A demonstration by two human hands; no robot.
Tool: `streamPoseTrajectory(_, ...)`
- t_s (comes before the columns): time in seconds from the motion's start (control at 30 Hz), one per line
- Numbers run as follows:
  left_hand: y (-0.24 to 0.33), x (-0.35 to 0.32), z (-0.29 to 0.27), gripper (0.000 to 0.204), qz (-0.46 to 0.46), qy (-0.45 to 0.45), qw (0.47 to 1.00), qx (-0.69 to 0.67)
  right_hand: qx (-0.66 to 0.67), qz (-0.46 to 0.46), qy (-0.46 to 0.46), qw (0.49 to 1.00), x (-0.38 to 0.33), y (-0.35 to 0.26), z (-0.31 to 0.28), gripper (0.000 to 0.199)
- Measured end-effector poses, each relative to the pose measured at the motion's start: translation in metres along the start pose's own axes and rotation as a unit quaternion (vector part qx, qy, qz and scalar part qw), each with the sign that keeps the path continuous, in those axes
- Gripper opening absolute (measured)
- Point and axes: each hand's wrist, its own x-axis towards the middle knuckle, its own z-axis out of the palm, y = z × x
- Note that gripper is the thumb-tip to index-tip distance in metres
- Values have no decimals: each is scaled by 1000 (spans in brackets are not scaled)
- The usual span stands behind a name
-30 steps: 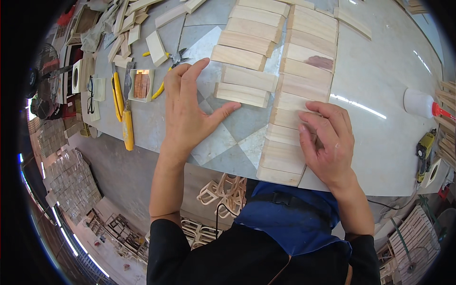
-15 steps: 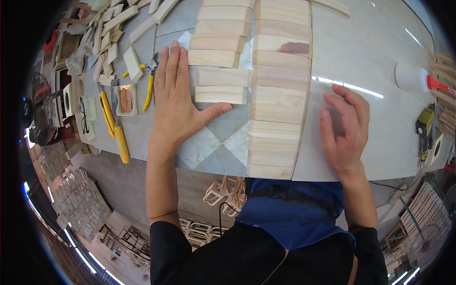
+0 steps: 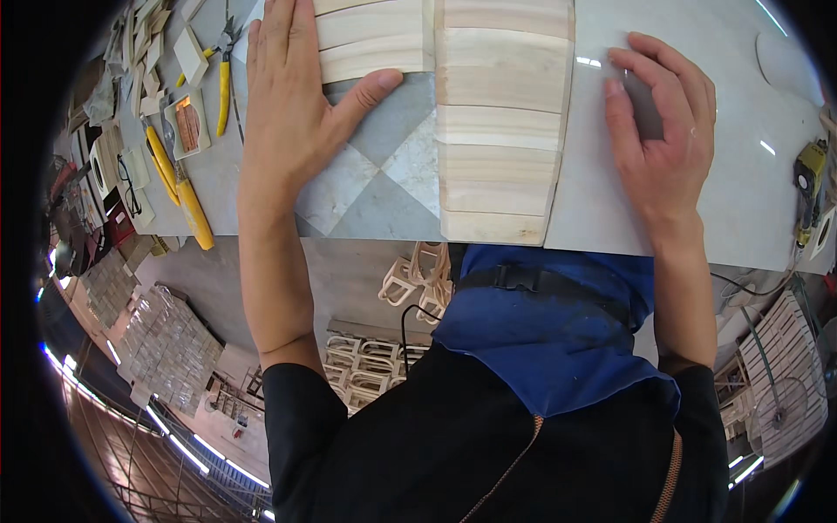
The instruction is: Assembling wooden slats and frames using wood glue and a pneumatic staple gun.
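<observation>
My left hand lies open along the left ends of a short column of pale wood blocks, thumb spread out under the nearest block. The fingertips run out of the picture at the top. Beside that column, a longer column of wood blocks stretches toward the table's near edge, its blocks side by side. Right of it, above the glossy grey tabletop, my right hand is empty, its fingers loosely bent and apart.
At left are yellow-handled pliers, another yellow-handled tool, a small framed box, eyeglasses and loose wood offcuts. A white bottle and a yellow-green power tool are at right. Wooden frames stand below the table.
The view has shifted, so the table and blocks sit higher in the picture. My left hand stays flat beside the short column; my right hand remains empty over the tabletop.
</observation>
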Motion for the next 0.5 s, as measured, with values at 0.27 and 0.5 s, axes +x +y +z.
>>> streamPoseTrajectory(0.27, 26, 9, -19, 118, -74, -41, 992, -93, -19, 2, -14, 1000, -4, 6, 1, 27)
streamPoseTrajectory(0.5, 5, -2, -14, 121, -14, 37, 989, -139, 6, 17, -5, 1000, 5, -16, -6, 31)
